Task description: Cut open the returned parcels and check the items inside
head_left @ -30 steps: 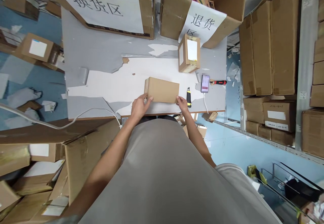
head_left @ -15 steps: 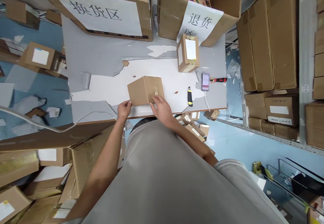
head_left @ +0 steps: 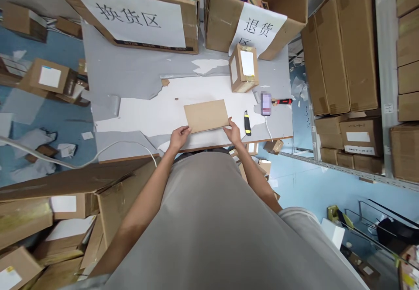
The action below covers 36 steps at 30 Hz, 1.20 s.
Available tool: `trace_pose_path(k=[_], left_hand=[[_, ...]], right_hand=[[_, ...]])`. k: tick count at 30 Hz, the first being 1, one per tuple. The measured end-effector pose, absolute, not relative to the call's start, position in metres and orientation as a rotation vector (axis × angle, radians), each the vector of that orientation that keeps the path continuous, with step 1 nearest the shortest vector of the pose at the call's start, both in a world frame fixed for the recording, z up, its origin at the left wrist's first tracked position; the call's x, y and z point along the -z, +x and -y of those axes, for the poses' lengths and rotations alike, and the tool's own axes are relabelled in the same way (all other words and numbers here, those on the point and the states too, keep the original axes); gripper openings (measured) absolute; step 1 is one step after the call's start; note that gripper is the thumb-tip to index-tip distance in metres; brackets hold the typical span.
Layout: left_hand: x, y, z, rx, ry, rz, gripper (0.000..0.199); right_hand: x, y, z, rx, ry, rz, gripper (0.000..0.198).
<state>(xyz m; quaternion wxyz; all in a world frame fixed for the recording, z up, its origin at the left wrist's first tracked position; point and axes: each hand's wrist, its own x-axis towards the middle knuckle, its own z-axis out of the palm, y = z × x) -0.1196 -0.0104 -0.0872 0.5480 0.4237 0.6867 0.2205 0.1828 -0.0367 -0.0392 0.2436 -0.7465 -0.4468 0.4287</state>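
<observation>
A plain brown cardboard box (head_left: 207,115) lies on the white patch of the table in front of me, one long face towards me; how deep it is cannot be seen. My left hand (head_left: 180,137) pinches its near left corner between thumb and fingers. At the near right corner, my right hand (head_left: 232,132) grips the edge with thumb and fingertips. A yellow and black utility knife (head_left: 246,123) lies just right of my right hand, apart from it.
Beyond are a taped, labelled box (head_left: 243,68), a phone (head_left: 266,103) on a white cable and a red-and-black handled tool (head_left: 283,101). Two large open cartons, left (head_left: 193,28) and right (head_left: 216,32), stand at the back. A shelf post (head_left: 386,76) rises at right.
The box has been turned so that one broad face shows, and it sits farther right. My left hand moved right with it; my right hand shifted from its top to its right corner.
</observation>
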Motion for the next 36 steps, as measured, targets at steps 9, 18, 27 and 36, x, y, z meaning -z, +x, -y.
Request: trace_pose_path(k=[9,18,27,36], left_hand=[[0.065,-0.135,0.030,-0.630,0.962,-1.531,0.074],[0.046,-0.143,0.015,-0.630,1.106,-1.656,0.049],[0.038,-0.134,0.006,-0.610,1.217,-1.849,0.059],[-0.014,-0.036,-0.056,-0.806,1.484,-1.648,0.039]], right_hand=[[0.048,0.175,0.065,-1.063,-1.997,1.043,0.050],[0.037,0.171,0.051,-0.915,-2.037,1.036,0.054],[0.035,0.182,0.030,-0.983,-2.063,1.117,0.051],[0.004,0.260,-0.078,-0.609,-2.265,1.266,0.080]])
